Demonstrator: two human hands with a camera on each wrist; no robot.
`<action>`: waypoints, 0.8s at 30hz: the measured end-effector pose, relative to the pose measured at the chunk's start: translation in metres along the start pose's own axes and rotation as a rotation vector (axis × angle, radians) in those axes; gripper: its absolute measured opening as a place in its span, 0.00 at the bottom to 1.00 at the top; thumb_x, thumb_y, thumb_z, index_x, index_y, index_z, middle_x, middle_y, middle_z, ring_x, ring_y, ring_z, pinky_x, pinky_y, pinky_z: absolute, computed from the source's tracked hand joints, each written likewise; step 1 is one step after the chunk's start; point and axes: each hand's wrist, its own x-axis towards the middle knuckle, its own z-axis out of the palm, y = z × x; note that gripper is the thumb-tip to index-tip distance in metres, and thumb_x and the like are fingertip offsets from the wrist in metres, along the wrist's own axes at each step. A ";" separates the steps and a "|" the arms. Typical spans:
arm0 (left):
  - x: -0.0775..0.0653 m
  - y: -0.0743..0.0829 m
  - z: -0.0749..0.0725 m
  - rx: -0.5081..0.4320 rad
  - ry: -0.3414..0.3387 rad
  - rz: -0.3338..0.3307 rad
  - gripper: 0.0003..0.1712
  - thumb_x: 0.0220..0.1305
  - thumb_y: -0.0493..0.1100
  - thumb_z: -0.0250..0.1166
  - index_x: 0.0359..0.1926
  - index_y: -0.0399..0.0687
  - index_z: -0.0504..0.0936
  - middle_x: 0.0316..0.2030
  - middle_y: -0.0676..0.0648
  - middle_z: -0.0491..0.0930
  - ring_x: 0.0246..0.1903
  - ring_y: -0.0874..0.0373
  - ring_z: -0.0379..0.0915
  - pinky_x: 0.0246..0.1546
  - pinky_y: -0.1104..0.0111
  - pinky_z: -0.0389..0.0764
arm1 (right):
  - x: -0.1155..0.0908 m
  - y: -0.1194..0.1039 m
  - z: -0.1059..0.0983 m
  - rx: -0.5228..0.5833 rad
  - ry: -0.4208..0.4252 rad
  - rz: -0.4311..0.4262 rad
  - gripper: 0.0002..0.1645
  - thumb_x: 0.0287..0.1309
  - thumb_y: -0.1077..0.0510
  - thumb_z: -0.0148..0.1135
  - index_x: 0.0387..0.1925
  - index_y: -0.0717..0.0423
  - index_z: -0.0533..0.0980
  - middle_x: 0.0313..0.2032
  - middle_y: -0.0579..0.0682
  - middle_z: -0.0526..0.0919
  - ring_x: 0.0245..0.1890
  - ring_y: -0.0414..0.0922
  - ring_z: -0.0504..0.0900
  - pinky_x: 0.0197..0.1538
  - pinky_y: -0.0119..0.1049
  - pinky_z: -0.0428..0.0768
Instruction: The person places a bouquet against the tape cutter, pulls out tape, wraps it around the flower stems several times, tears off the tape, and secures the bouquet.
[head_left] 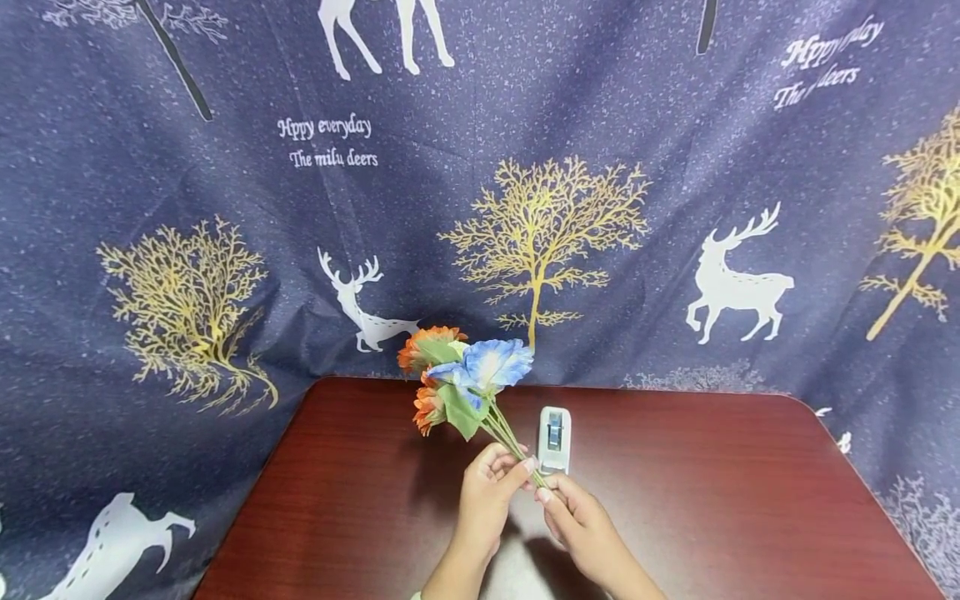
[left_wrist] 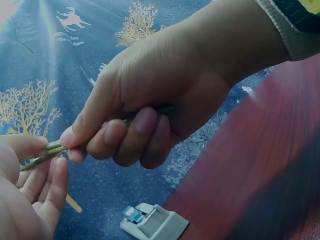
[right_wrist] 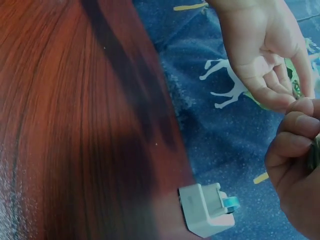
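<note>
My left hand pinches the green stems of a small bunch of artificial flowers just below the leaves. Lower down, near the stem ends, my right hand grips the same bunch between thumb and curled fingers. A blue bloom and orange blooms point up and to the left, above the table. In the left wrist view, the right hand's fingers wrap round the stems, and a short length of stem shows between both hands. The right wrist view shows green leaves behind the left hand.
A white tape dispenser with blue tape stands on the dark red wooden table, just beyond the right hand. Behind the table hangs a blue cloth printed with deer and golden trees.
</note>
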 end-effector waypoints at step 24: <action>-0.003 -0.003 0.006 0.013 0.088 -0.030 0.16 0.58 0.29 0.69 0.48 0.28 0.79 0.31 0.44 0.82 0.25 0.62 0.77 0.29 0.73 0.83 | -0.001 0.008 0.004 -0.537 0.194 -0.247 0.09 0.70 0.59 0.60 0.39 0.37 0.75 0.17 0.29 0.71 0.17 0.23 0.63 0.24 0.22 0.66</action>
